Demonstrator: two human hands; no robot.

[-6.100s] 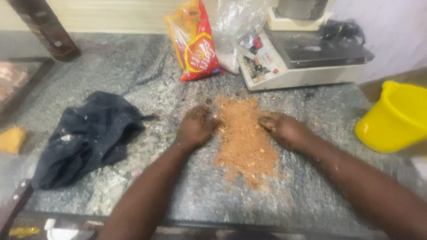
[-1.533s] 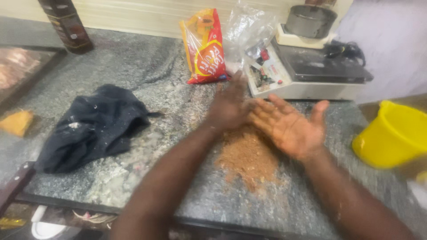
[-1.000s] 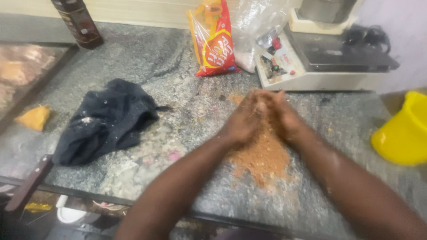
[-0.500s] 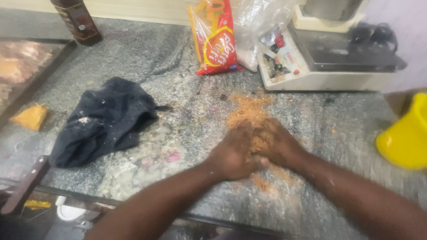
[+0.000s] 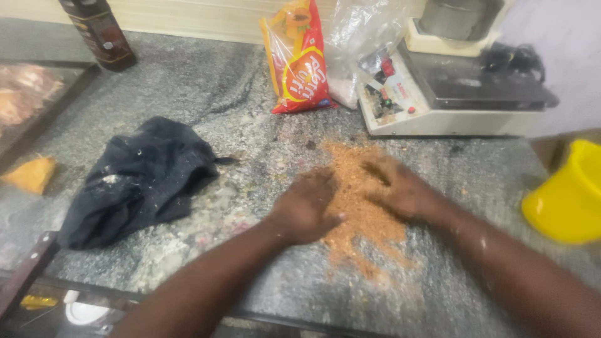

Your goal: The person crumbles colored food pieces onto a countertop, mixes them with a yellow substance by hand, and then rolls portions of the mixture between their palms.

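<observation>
Grey speckled stone counter (image 5: 188, 87). Orange-brown powder heap (image 5: 363, 206), long axis running away from body, lying between both hands. Left hand (image 5: 307, 209) cupped against near-left edge; right hand (image 5: 400, 191) laid flat on far-right side, apparently gripping nothing. Equally near.

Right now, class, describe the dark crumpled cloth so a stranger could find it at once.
Start at the speckled grey stone counter. Left of the orange-brown powder pile that the left hand and right hand press on lies a crumpled dark navy cloth. It is the only soft, dark, flour-dusted thing there.
</observation>
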